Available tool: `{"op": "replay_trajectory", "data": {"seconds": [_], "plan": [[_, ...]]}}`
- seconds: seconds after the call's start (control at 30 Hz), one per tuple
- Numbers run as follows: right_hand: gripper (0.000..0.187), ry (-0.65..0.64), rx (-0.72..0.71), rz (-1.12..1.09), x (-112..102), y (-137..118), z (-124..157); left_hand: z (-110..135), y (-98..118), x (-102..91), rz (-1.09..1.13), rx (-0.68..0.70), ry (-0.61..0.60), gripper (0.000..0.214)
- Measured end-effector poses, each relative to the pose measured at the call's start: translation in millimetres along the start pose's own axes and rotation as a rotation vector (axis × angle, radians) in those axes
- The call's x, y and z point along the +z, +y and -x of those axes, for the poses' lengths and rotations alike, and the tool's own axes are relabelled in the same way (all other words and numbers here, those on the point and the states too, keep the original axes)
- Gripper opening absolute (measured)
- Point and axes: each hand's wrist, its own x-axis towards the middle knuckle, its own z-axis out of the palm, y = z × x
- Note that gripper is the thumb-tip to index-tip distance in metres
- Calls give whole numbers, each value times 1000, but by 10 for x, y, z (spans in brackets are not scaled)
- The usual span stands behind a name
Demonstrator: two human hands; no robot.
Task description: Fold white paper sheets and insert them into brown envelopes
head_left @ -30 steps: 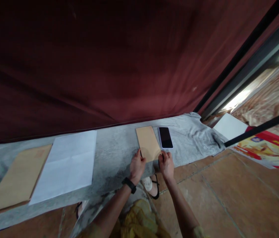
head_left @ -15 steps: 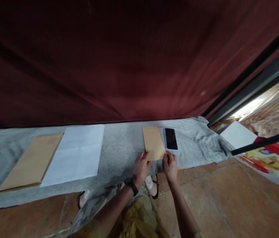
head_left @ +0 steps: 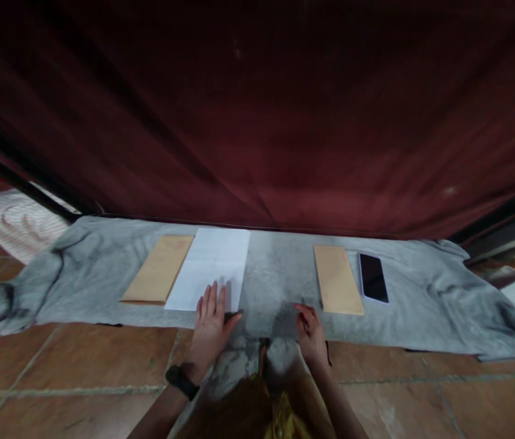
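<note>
A grey cloth [head_left: 275,274] lies spread on the tiled floor before a dark red curtain. My left hand [head_left: 210,320], a black watch on its wrist, is open with fingers stretched flat onto the near edge of a white sheet of paper [head_left: 211,268]. A large brown envelope [head_left: 159,268] lies just left of the sheet. My right hand [head_left: 309,332] hovers empty with loosely curled fingers over the cloth's near edge, a little left of a small brown envelope [head_left: 338,279]. A dark phone [head_left: 373,277] lies right of that envelope.
The dark red curtain [head_left: 257,122] hangs close behind the cloth. A striped white cloth [head_left: 19,222] lies at the far left by a black pole. Brown floor tiles [head_left: 78,378] run along the near side. My knees in yellow clothing are below the hands.
Both hands have let go of the small brown envelope. My left hand has moved left onto the white sheet, and my head has turned left, shifting everything to the right.
</note>
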Motion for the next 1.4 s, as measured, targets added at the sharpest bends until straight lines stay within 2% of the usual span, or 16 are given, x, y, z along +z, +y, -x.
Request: {"op": "replay_trajectory", "data": {"seconds": [0.1, 0.2, 0.27, 0.37, 0.6, 1.07, 1.27, 1.4], "plan": [[33, -101, 15, -64, 509, -191, -79, 73, -295, -46, -101, -12, -72, 75], [30, -149, 45, -64, 903, -359, -148, 58, -397, -91, -150, 0, -181, 67], [31, -172, 50, -40, 1083, -455, -171, 6, -405, -133, -194, -4, -243, 59], [33, -197, 60, -5, 1246, -564, -174, -81, -409, -199, -226, 17, -303, 52], [32, -192, 62, 11, 1338, -659, -112, -150, -484, -298, -160, 69, -321, 47], [33, -185, 59, -1, 1373, -779, -4, -172, -522, -323, -77, 24, -313, 49], [32, -171, 170, -107, 1425, -868, -139, -177, -526, -331, -85, 22, -309, 51], [32, -193, 133, -50, 1474, -908, -214, -200, -544, -365, -60, 1, -293, 49]]}}
